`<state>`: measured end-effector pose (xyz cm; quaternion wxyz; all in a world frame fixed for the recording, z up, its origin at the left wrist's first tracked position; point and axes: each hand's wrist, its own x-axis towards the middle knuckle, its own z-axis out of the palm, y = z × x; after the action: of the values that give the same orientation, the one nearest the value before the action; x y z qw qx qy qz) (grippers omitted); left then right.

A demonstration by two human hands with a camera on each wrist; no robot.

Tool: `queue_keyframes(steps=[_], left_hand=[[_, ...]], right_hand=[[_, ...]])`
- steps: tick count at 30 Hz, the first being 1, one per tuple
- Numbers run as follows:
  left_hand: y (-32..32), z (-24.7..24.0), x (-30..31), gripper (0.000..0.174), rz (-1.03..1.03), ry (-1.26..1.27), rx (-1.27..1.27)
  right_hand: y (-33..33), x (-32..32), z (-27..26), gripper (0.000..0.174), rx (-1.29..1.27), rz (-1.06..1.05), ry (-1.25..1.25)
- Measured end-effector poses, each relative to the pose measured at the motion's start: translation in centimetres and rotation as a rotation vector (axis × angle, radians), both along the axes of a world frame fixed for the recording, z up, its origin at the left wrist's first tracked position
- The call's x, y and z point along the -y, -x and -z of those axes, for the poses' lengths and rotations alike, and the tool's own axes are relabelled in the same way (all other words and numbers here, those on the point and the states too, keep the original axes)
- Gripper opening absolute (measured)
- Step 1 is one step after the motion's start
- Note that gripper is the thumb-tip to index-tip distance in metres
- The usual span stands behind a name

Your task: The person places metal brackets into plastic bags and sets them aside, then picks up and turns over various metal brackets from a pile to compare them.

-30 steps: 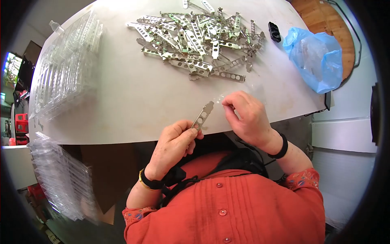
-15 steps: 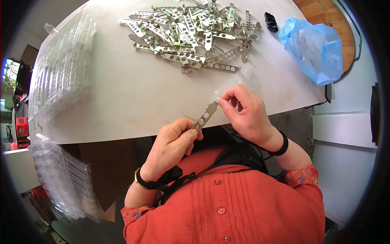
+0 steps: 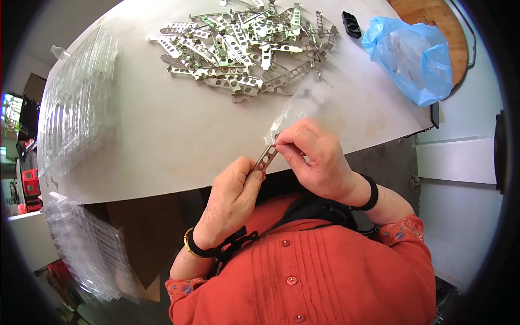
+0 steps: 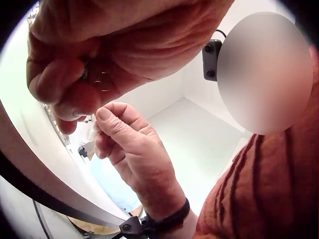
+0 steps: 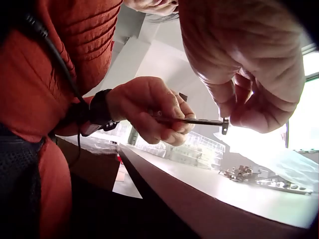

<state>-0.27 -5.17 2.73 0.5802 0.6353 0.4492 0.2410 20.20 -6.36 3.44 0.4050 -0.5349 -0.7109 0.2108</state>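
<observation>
My left hand point(image 3: 230, 189) holds a slim metal slot bracket point(image 3: 265, 158) with round holes by its lower end, thumb on top. It slants up and away from me. My right hand point(image 3: 314, 160) pinches thumb and fingertip together right at the bracket's far end. A clear plastic film point(image 3: 287, 115) spreads from those fingertips over the table. In the right wrist view the bracket point(image 5: 202, 121) appears edge-on, its bent end against the right fingertips, with the film point(image 5: 269, 152) beyond. The left wrist view shows both hands close together, the left one point(image 4: 114, 55) hiding most of the bracket.
A heap of similar metal brackets point(image 3: 238, 54) lies at the back of the white table point(image 3: 162, 141). Clear plastic trays point(image 3: 78, 103) are stacked at left, more trays point(image 3: 89, 244) below the edge. A black object point(image 3: 351, 25) and a blue plastic bag point(image 3: 409, 59) sit at right.
My right hand has come left from apart to the bracket's far end, the clear film now beside it. The left hand has kept its hold on the bracket.
</observation>
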Motion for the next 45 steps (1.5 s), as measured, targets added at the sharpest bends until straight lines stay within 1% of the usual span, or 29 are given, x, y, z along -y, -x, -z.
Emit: queue_keyframes(steps=[1,3,6,8,12,15,18,21,23,24,26,27,28,29,30,32,33,34,35,36,37,38,39,40,41,42,43,44,45], left_hand=[[0.0,0.1,0.0,0.013,0.007,-0.004,0.0],[0.1,0.3,-0.3,0.012,0.059,-0.137,-0.054],[0.0,0.3,-0.3,0.013,0.068,-0.174,-0.087],[-0.1,0.1,-0.2,0.013,0.072,-0.165,-0.085],[-0.4,0.1,-0.1,0.012,0.059,-0.187,-0.077],[-0.7,-1.0,-0.1,0.009,0.08,-0.152,-0.106],[-0.8,-1.2,0.0,0.009,0.057,-0.216,-0.142],[-0.9,-1.3,0.0,0.008,0.052,-0.182,-0.128],[-1.0,-0.7,0.0,0.009,0.041,-0.221,-0.122],[-1.1,-0.5,0.0,0.01,0.027,-0.26,-0.115],[-1.5,-0.5,0.0,0.01,0.02,-0.279,-0.092],[-1.6,-0.5,0.0,0.009,0.013,-0.297,-0.069],[-1.6,-0.5,0.0,0.009,0.012,-0.301,-0.068],[-1.7,-0.5,-0.1,0.008,0.026,-0.371,-0.078],[-1.7,-0.5,-0.1,0.007,0.041,-0.44,-0.087],[-1.7,-0.3,-0.1,0.008,0.036,-0.473,-0.108],[-1.6,-0.2,-0.1,0.009,0.03,-0.502,-0.13],[-1.5,-0.1,-0.1,0.009,0.032,-0.505,-0.128],[-1.4,0.0,0.0,0.01,0.029,-0.495,-0.136],[-1.4,0.2,0.1,0.011,0.027,-0.483,-0.144],[-1.3,0.4,0.2,0.011,0.03,-0.485,-0.144],[-1.2,0.6,0.3,0.014,0.0,-0.372,-0.095],[-1.1,0.6,0.3,0.018,-0.03,-0.258,-0.046],[-1.2,0.5,0.3,0.018,-0.025,-0.258,-0.046],[-1.4,0.4,0.4,0.024,-0.052,-0.244,0.004],[-1.5,0.3,0.4,0.03,-0.078,-0.229,0.053],[-1.6,0.5,0.1,0.03,-0.074,-0.229,0.052],[-1.7,0.9,-0.3,0.032,-0.019,-0.432,0.003],[-1.7,1.2,-0.5,0.034,0.037,-0.635,-0.047]], right_hand=[[0.0,0.0,0.1,0.011,-0.002,-0.012,-0.035],[-0.1,-0.1,0.0,0.011,-0.003,-0.009,-0.079],[-0.5,-0.2,-0.2,0.012,0.014,-0.018,-0.119],[-0.7,-0.1,0.0,0.012,-0.019,0.026,-0.107],[-0.7,-0.2,0.2,0.014,-0.038,0.02,-0.116],[-0.8,-0.2,0.3,0.016,0.005,-0.029,-0.148],[-1.0,-0.2,0.3,0.018,0.027,0.004,-0.171],[-1.3,0.0,0.4,0.019,0.042,0.027,-0.161],[-1.3,0.0,0.4,0.019,0.054,-0.036,-0.175],[-1.2,0.0,0.3,0.019,0.055,-0.035,-0.177],[-1.0,0.1,0.2,0.021,0.019,-0.114,-0.238],[-0.9,0.2,0.0,0.021,0.019,-0.115,-0.241],[-1.0,0.4,-0.4,0.021,0.028,-0.162,-0.187],[-1.0,0.6,-0.7,0.021,0.037,-0.208,-0.133],[-0.8,0.6,-0.6,0.021,0.038,-0.207,-0.137],[-0.3,0.7,-0.4,0.017,0.029,-0.285,-0.168],[-0.2,0.8,-0.5,0.017,0.032,-0.282,-0.172],[-0.2,0.9,-0.6,0.015,0.048,-0.332,-0.127],[-0.1,1.0,-0.6,0.013,0.063,-0.381,-0.081],[-0.1,1.0,-0.6,0.013,0.063,-0.377,-0.083],[0.0,0.9,-0.5,0.012,0.001,-0.405,-0.078],[0.2,0.8,-0.5,0.012,-0.062,-0.433,-0.074],[0.2,0.8,-0.6,0.012,-0.062,-0.429,-0.074],[0.3,0.9,-0.7,0.012,-0.097,-0.478,-0.015],[0.3,1.0,-0.7,0.011,-0.132,-0.526,0.045],[0.5,1.0,-0.6,0.011,-0.133,-0.522,0.044],[0.6,1.0,-0.5,0.012,-0.208,-0.551,0.091],[0.7,1.0,-0.4,0.012,-0.283,-0.581,0.138],[0.7,1.0,-0.6,0.012,-0.285,-0.578,0.136]])
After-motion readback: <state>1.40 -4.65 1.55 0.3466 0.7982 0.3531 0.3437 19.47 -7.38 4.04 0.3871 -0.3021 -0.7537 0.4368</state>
